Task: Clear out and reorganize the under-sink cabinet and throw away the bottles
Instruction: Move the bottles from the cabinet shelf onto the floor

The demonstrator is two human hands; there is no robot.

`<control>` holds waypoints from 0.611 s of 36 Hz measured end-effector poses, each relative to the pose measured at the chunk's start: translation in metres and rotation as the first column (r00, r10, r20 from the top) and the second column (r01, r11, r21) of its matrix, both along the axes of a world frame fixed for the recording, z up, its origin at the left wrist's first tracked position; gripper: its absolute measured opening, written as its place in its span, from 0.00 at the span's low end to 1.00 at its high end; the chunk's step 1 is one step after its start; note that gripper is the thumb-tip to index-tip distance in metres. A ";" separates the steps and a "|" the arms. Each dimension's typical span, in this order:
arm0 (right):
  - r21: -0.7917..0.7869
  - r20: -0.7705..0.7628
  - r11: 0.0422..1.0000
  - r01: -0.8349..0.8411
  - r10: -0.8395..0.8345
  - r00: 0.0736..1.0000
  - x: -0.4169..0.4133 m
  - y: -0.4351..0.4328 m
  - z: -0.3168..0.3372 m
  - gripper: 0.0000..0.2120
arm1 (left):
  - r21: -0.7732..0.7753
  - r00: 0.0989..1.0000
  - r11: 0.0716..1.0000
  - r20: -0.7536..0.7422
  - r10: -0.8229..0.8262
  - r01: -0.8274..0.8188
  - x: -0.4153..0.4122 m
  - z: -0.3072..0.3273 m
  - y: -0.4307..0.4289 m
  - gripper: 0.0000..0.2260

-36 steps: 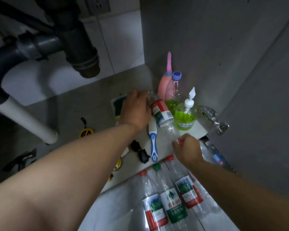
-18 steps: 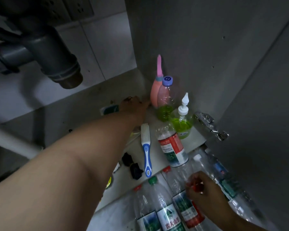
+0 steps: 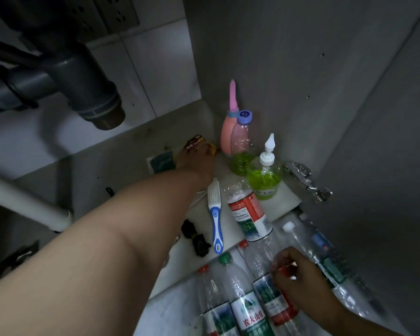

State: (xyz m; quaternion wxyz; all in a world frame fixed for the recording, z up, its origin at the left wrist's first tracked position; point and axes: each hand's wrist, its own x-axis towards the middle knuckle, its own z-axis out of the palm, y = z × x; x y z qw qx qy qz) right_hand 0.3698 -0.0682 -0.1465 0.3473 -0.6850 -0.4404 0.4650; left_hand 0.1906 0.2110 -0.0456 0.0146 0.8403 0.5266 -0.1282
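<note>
Red cap (image 3: 285, 269) pinched tight in right grip (image 3: 298, 282), down among clear bottles (image 3: 247, 309) lying on floor (image 3: 172, 311) before cabinet (image 3: 264, 57). Reaches deep with left grip (image 3: 194, 163), curled round small red-yellow packet (image 3: 193, 142), just beside pink bottle (image 3: 226, 139).

A clear, crumpled labelled bottle (image 3: 249, 214), red and green, lies on its side on the cabinet floor (image 3: 286, 204), neck toward 12 o'clock. At its 12 o'clock stand a pink squeeze bottle (image 3: 226, 137), a purple-capped bottle (image 3: 242, 144) and a pump bottle (image 3: 264, 175), these 2 part-filled with green liquid. At 6 o'clock 3 water bottles (image 3: 247, 311) lie side by side. A white-capped bottle (image 3: 298, 238) lies at 4 o'clock.
</note>
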 end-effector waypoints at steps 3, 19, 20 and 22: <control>0.027 -0.045 0.999 0.045 -0.043 0.998 -0.002 0.003 0.010 0.11 | 0.011 0.999 0.999 0.010 -0.039 0.039 -0.001 0.011 -0.007 0.36; -0.088 -0.445 0.966 0.241 -0.255 0.858 -0.011 0.013 -0.020 0.09 | -0.173 0.990 0.977 0.033 0.135 -0.128 0.017 -0.015 0.029 0.34; -0.100 -0.467 0.961 0.257 -0.273 0.841 -0.011 0.014 -0.023 0.10 | -0.195 0.990 0.973 0.044 0.134 -0.123 0.018 -0.016 0.033 0.34; -0.110 -0.502 0.956 0.271 -0.289 0.815 -0.013 0.017 -0.025 0.10 | -0.196 0.991 0.975 0.070 0.118 -0.103 0.020 -0.016 0.038 0.30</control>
